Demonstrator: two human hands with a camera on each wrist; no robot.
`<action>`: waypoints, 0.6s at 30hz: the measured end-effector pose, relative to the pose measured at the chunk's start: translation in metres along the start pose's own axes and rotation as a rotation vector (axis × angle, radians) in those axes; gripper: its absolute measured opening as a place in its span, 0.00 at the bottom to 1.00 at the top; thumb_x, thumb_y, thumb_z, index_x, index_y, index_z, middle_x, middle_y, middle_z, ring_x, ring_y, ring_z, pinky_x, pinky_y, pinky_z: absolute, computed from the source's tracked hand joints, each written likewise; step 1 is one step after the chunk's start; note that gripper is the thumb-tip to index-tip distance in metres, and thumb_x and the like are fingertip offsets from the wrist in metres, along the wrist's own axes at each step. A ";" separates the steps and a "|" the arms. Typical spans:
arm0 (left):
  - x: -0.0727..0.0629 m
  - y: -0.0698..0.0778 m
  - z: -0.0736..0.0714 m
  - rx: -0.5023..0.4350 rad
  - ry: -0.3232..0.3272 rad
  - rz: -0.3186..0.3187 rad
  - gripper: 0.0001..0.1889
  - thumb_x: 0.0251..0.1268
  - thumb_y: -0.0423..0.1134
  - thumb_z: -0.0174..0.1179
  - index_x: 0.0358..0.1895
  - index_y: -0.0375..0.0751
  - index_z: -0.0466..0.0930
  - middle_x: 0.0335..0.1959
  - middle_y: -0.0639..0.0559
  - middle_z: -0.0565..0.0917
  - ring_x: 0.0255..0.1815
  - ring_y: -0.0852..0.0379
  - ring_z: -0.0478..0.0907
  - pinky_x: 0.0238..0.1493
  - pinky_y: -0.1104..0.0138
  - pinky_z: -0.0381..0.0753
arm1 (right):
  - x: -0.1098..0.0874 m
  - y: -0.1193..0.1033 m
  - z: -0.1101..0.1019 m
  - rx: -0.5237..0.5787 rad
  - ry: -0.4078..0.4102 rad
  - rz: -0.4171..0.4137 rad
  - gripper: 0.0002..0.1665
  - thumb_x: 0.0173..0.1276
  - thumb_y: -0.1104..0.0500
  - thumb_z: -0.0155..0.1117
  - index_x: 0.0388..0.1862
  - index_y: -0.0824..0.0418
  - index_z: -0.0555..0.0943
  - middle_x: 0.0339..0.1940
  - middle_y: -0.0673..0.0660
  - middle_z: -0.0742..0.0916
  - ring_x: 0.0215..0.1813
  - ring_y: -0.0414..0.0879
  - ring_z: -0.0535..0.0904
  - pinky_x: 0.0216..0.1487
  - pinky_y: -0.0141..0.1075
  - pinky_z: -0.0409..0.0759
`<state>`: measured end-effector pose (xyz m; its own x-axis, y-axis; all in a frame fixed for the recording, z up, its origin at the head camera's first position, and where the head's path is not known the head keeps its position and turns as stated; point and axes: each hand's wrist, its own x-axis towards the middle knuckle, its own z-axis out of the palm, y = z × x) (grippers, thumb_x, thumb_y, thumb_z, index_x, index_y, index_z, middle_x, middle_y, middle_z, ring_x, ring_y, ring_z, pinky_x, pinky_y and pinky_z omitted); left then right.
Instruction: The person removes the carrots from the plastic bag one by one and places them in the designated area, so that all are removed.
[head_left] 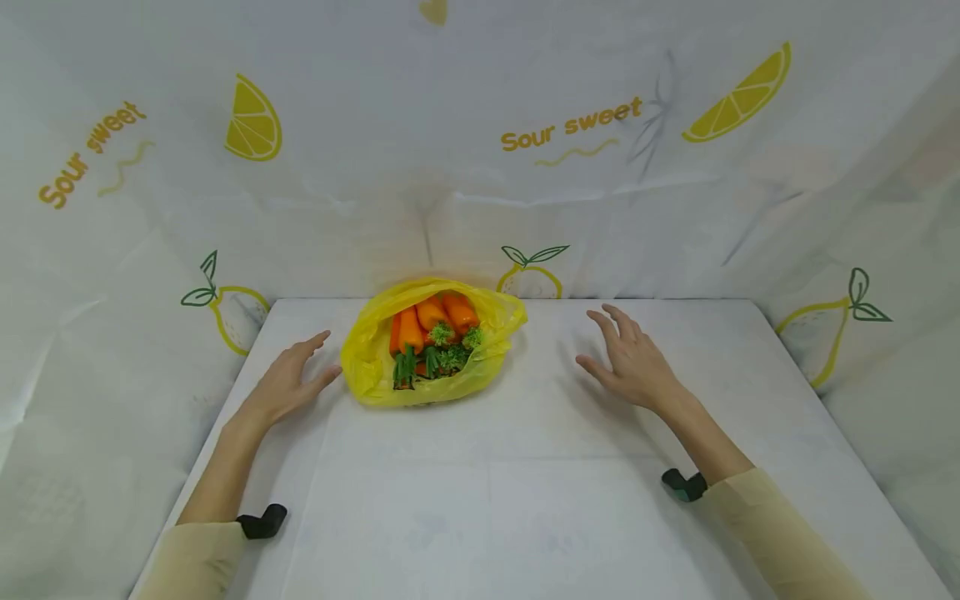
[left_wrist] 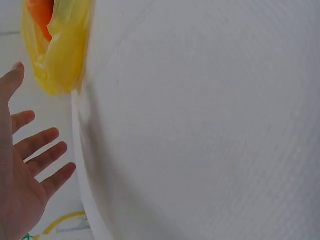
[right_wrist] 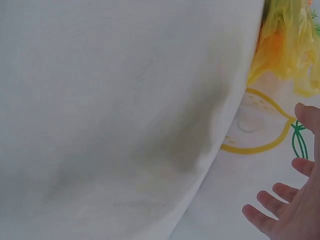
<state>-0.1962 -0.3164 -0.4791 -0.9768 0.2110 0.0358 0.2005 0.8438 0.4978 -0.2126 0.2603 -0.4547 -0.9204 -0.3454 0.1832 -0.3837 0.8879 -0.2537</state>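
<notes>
Toward the back of the white table lies a yellow plastic bag point(head_left: 480, 379) with its mouth spread wide. Several orange carrots point(head_left: 431, 314) with short green tops point(head_left: 452, 358) fill it. My left hand point(head_left: 288, 383) hovers just left of the bag, fingers spread and nothing held; in the left wrist view its palm point(left_wrist: 22, 190) faces the bag. My right hand point(head_left: 633, 362) is farther off on the bag's right side, above the tabletop, with fingers loosely extended and holding nothing. The right wrist view shows the bag point(right_wrist: 285, 45) beyond that thumb.
A white table point(head_left: 480, 500) spreads before me, its back edge against a white sheet point(head_left: 375, 183) printed with lemons and "Sour sweet" lettering. The sheet also hangs along both sides. Dark straps point(head_left: 262, 522) sit at my wrists by the beige sleeves.
</notes>
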 end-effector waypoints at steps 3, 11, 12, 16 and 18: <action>0.000 0.003 0.001 -0.035 -0.014 0.002 0.40 0.81 0.57 0.59 0.85 0.39 0.61 0.76 0.27 0.76 0.74 0.26 0.74 0.74 0.28 0.71 | 0.004 -0.005 -0.001 0.016 0.033 -0.035 0.46 0.79 0.43 0.67 0.84 0.62 0.62 0.85 0.73 0.65 0.77 0.74 0.71 0.71 0.72 0.76; 0.001 0.010 0.003 -0.114 -0.059 -0.020 0.39 0.81 0.55 0.61 0.84 0.38 0.62 0.76 0.28 0.76 0.74 0.29 0.76 0.72 0.35 0.80 | 0.017 -0.021 -0.004 0.053 0.107 -0.126 0.40 0.78 0.47 0.70 0.83 0.56 0.68 0.81 0.71 0.72 0.79 0.72 0.70 0.76 0.71 0.72; 0.001 0.011 0.004 -0.127 -0.063 -0.023 0.39 0.80 0.55 0.62 0.84 0.38 0.62 0.76 0.29 0.76 0.74 0.29 0.76 0.71 0.36 0.81 | 0.018 -0.023 -0.005 0.058 0.114 -0.130 0.40 0.78 0.47 0.70 0.83 0.56 0.69 0.80 0.71 0.73 0.79 0.71 0.71 0.76 0.71 0.72; 0.001 0.012 0.005 -0.174 -0.075 -0.025 0.39 0.78 0.52 0.66 0.82 0.36 0.65 0.74 0.28 0.78 0.72 0.29 0.79 0.70 0.38 0.83 | 0.024 -0.029 -0.005 0.089 0.161 -0.155 0.37 0.77 0.50 0.71 0.80 0.57 0.72 0.77 0.68 0.77 0.75 0.68 0.74 0.74 0.68 0.75; 0.001 0.012 0.006 -0.196 -0.080 -0.016 0.38 0.76 0.49 0.68 0.81 0.35 0.66 0.73 0.28 0.79 0.70 0.29 0.81 0.69 0.39 0.84 | 0.027 -0.033 -0.005 0.114 0.183 -0.173 0.35 0.77 0.51 0.71 0.78 0.58 0.74 0.75 0.67 0.78 0.75 0.67 0.75 0.74 0.67 0.76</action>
<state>-0.1939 -0.3034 -0.4783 -0.9691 0.2437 -0.0383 0.1593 0.7367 0.6572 -0.2246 0.2233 -0.4362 -0.8156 -0.4189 0.3990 -0.5494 0.7771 -0.3070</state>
